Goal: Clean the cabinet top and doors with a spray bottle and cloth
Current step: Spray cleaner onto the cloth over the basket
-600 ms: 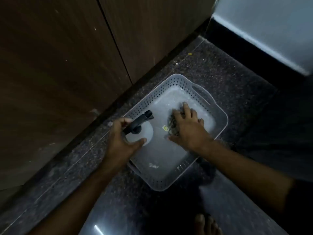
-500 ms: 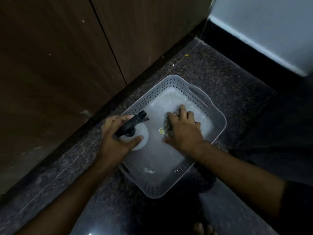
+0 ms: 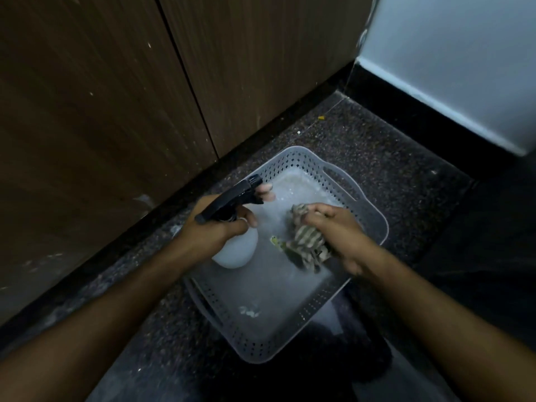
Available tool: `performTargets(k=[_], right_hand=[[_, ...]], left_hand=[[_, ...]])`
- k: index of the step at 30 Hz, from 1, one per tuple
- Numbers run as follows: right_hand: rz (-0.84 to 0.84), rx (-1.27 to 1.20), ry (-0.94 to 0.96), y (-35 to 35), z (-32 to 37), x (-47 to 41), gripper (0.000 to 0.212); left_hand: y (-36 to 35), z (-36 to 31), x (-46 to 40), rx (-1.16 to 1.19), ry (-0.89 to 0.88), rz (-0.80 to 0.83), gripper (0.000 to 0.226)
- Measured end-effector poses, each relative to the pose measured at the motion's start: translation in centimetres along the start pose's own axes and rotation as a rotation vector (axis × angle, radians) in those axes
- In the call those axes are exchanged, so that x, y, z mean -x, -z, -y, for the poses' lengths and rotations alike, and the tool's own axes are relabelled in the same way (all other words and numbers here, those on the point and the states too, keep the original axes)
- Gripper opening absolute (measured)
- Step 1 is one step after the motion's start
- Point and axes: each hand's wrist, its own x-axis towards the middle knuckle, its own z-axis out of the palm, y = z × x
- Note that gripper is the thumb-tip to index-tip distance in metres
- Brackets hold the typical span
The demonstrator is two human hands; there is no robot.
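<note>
Two things matter here, the bottle (image 3: 236, 250) and the cloth (image 3: 307, 245), and both are over the basket (image 3: 374, 224), not resting in it as far as I can tell.

Left hand (image 3: 214, 227) is wrapped tight around the bottle's neck, right under the black trigger head (image 3: 232, 195), with a couple of fingers (image 3: 265, 191) out front at the trigger. That's the right place to hold it imo: the pale round body looks smooth, probably slick if wet, and the neck gives you a natural stop. Can't see how full it is, so weight is a guess, but it's plastic and one hand seems plenty.

Right hand (image 3: 336, 227) is bunched shut on the striped cloth near the basket's right wall. Soft, floppy, weighs nothing, so grab it anywhere; balling it up keeps the loose ends from dragging. A bit hangs down below the fist, blurry.

Basket sits on the dark speckled floor (image 3: 362, 134), near the base of the wooden cabinet doors (image 3: 101, 97). Doors look like flat laminate with a few pale specks, so they should wipe easy.
</note>
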Motion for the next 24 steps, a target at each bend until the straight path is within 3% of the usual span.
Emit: performTargets(k=[3, 7, 12, 14, 17, 21, 24], right_hand=[[0.17, -0.418, -0.142, 0.5, 1.8, 1.1, 0.034], [0.247, -0.642, -0.062, 0.8, 3.2, 1.3, 0.038], [0.27, -0.717, 0.056, 0.4, 4.4, 0.4, 0.041], [0.291, -0.734, 0.091, 0.4, 4.5, -0.2, 0.047], [0.298, -0.754, 0.112, 0.2, 4.7, -0.9, 0.039], [0.279, -0.693, 0.14, -0.1, 5.0, -1.6, 0.049], [0.259, -0.666, 0.151, -0.5, 5.1, -1.8, 0.043]], left_hand=[[0.2, -0.9, -0.1, 0.057, -0.022, 0.062, 0.041], [-0.3, -1.4, -0.2, 0.055, -0.007, 0.012, 0.034], [-0.6, -1.0, -0.3, 0.029, 0.064, 0.032, 0.043], [-1.0, -1.4, -0.3, 0.036, 0.091, -0.043, 0.046], [-1.5, -1.7, -0.7, 0.041, 0.149, -0.156, 0.048], [-2.0, -1.5, -1.0, -0.002, 0.193, -0.241, 0.047], [-2.3, -1.4, -1.0, -0.009, 0.21, -0.288, 0.039]])
